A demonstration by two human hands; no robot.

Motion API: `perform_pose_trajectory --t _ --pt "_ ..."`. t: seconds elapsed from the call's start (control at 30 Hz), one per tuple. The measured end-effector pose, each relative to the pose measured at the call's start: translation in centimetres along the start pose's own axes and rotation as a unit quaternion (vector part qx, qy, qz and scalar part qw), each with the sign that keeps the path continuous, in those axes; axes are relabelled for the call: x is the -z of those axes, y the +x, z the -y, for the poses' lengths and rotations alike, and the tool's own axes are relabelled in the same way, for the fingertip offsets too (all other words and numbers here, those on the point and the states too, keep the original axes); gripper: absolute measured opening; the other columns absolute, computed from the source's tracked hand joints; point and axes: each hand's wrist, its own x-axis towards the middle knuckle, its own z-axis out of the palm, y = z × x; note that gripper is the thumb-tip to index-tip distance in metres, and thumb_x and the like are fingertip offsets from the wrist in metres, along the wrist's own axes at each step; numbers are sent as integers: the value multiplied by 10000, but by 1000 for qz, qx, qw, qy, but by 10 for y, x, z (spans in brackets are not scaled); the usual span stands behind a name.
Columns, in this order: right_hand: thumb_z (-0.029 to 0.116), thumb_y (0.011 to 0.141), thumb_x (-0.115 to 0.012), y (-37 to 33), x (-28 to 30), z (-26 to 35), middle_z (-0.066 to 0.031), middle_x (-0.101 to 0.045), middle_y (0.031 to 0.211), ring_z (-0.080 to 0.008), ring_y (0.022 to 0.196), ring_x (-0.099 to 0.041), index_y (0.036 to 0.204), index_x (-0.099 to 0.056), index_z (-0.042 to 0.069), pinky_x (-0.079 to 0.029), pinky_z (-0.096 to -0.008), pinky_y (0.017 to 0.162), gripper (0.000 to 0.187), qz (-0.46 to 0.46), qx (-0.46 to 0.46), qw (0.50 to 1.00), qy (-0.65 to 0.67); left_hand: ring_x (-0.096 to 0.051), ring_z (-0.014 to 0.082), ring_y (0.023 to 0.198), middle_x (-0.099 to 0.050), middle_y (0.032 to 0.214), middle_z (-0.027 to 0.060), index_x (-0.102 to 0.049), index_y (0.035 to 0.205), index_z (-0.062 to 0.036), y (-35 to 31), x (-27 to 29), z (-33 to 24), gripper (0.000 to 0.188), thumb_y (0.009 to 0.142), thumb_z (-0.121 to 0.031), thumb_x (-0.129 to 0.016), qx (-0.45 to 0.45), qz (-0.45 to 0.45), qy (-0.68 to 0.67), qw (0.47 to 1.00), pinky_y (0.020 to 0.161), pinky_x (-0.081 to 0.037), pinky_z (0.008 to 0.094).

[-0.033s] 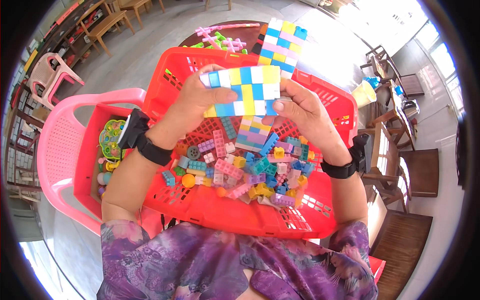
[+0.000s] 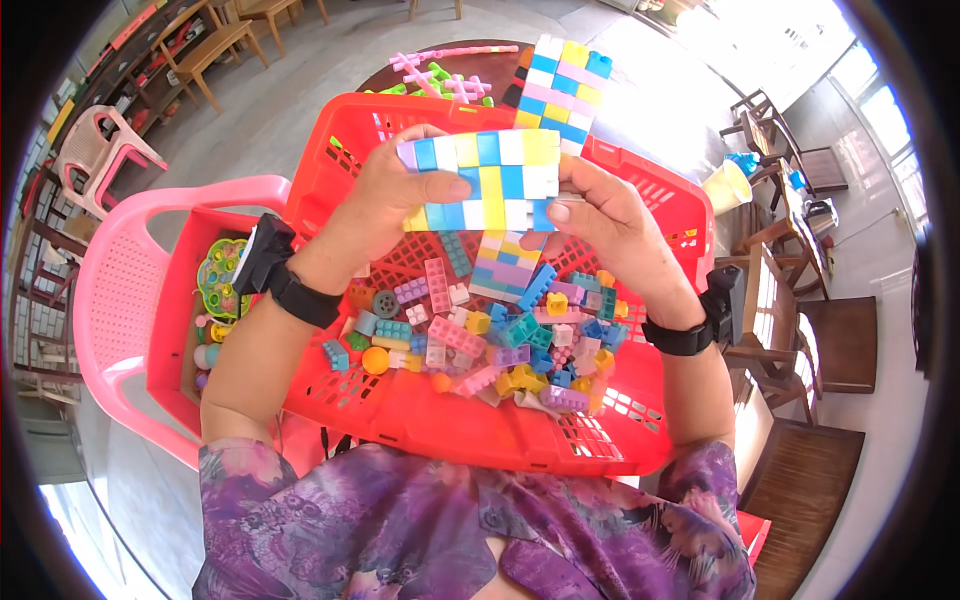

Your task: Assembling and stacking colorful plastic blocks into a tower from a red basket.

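Note:
Above the basket I hold a flat panel of toy building blocks (image 2: 490,185) in rows of blue, white and yellow, with a lilac block at its left end. My left hand (image 2: 392,205) is closed on its left side, thumb across the front. My right hand (image 2: 608,215) grips the right edge, thumb bent beside a blue block; its other fingers are partly hidden behind. Below the panel, loose blocks (image 2: 455,338) in many colours lie in the red plastic basket (image 2: 420,430). A smaller striped block panel (image 2: 505,268) leans among them, its top covered by the held one.
Beyond the basket rises another block panel (image 2: 565,85). Pink and green plastic pieces (image 2: 440,80) lie on a round brown table (image 2: 385,80). On my left, a pink chair (image 2: 115,300) carries a red box (image 2: 175,350) of toys. Wooden furniture (image 2: 835,345) stands right.

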Motion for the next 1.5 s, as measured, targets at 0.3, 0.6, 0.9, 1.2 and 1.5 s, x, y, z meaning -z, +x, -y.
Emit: perform_pose_trajectory --t 0.3,0.6,0.9,1.2,1.5 --pt "197 879 -621 -1 8 -6 -64 -612 1009 -133 890 -579 1240 -472 -14 -487 -261 740 444 51 84 994 -52 -592 92 831 -601 901 13 -516 998 -60 -9 -10 -6 373 715 -31 -759 0 -13 45 999 749 -502 244" --pt "224 892 -609 -4 -17 -3 -61 -575 743 -93 613 -565 1016 -485 -28 -456 -232 532 307 -48 59 984 -160 -590 88 861 -597 907 10 -511 996 -63 -30 -14 -1 390 703 -8 -763 27 -11 28 999 761 -499 249" --pt "186 913 -581 -6 -15 -5 -38 -582 876 -78 737 -577 1108 -479 -34 -481 -235 587 311 0 32 999 20 -593 88 854 -604 917 13 -510 999 -59 -38 -9 -5 384 705 -3 -750 36 26 -18 999 755 -499 242" --pt "100 852 -617 -6 -3 -3 4 -567 780 -63 701 -538 1083 -519 -11 -457 -226 638 274 20 4 995 -97 -599 109 847 -604 910 27 -500 1008 -54 -43 -5 13 411 695 -14 -763 25 -74 7 997 760 -503 259" --pt "165 810 -676 -4 -16 -1 -51 -551 680 -98 580 -556 991 -573 -8 -449 -258 547 271 44 57 970 -233 -552 120 960 -553 1019 51 -466 1132 -33 -44 -9 23 459 749 -47 -719 -43 -138 96 985 827 -479 273"
